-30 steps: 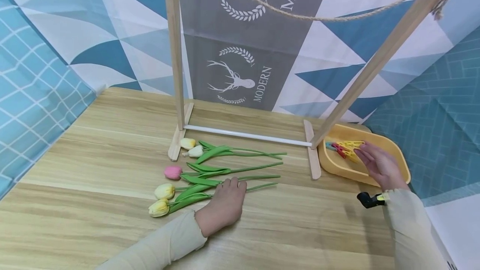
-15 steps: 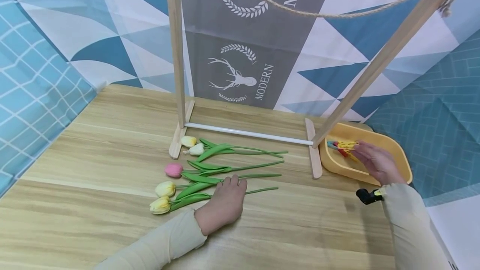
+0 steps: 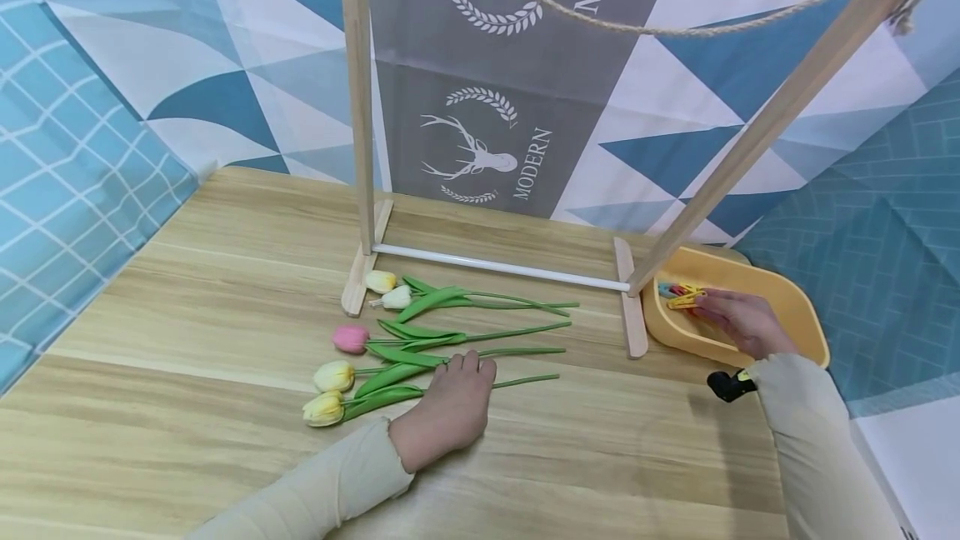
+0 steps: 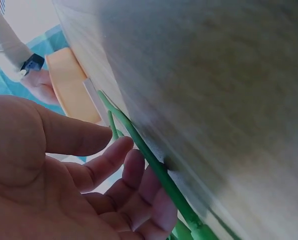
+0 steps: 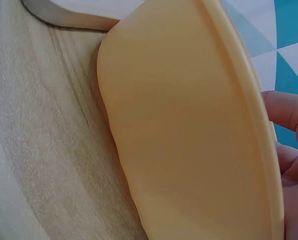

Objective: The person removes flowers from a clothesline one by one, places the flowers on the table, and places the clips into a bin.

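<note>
In the head view my left hand point(image 3: 452, 402) lies over the stems of the lower yellow tulips point(image 3: 324, 408). The left wrist view shows its loosely bent fingers against a green stem point(image 4: 159, 170), with thumb and forefinger not closed round it. My right hand point(image 3: 746, 322) reaches over the near side of the yellow tub point(image 3: 780, 290). Its fingertips pinch a yellow clothespin point(image 3: 684, 299). Red and blue clothespins point(image 3: 666, 290) lie beside it. The tub's wall point(image 5: 184, 120) hides the fingertips in the right wrist view.
Above the flowers stands a wooden frame point(image 3: 362, 107) with a white crossbar point(image 3: 495, 264) and a slack rope point(image 3: 637, 28) overhead. A pink tulip point(image 3: 350, 339), a white tulip point(image 3: 395, 298) and another yellow tulip point(image 3: 381, 281) lie on the wooden table point(image 3: 187, 315).
My right hand has shifted left within the tub, and the yellow clothespin at its fingertips has moved left too. My left hand stays in place on the stems. The head view has shifted slightly.
</note>
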`<state>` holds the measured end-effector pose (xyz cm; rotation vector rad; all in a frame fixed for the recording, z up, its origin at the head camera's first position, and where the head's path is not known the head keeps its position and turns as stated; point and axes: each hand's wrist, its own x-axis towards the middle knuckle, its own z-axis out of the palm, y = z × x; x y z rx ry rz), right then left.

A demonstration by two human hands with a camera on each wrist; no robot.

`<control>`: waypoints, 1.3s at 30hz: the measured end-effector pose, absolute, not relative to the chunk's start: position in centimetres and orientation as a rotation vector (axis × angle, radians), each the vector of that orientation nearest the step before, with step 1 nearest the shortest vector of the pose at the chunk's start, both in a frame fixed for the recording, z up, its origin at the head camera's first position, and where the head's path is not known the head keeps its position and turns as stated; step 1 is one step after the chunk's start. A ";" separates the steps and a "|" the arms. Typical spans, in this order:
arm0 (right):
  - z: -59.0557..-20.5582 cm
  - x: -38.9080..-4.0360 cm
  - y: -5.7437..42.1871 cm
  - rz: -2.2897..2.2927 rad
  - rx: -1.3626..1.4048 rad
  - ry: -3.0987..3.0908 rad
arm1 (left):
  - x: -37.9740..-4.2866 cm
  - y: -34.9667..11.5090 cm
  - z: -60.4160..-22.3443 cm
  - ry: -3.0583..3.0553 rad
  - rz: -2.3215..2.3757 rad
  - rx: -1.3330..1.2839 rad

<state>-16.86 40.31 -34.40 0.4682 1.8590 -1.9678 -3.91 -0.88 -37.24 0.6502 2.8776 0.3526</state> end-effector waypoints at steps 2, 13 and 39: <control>-34.5 -16.9 40.3 -1.880 0.466 1.930 | -3.9 -0.9 -37.2 2.873 0.367 0.655; -34.2 -16.6 40.4 -1.111 0.325 2.368 | -3.7 -1.1 -36.8 2.871 0.401 0.728; -34.1 -15.7 38.4 -0.523 0.152 2.702 | -4.1 -2.3 -36.4 2.832 0.604 0.693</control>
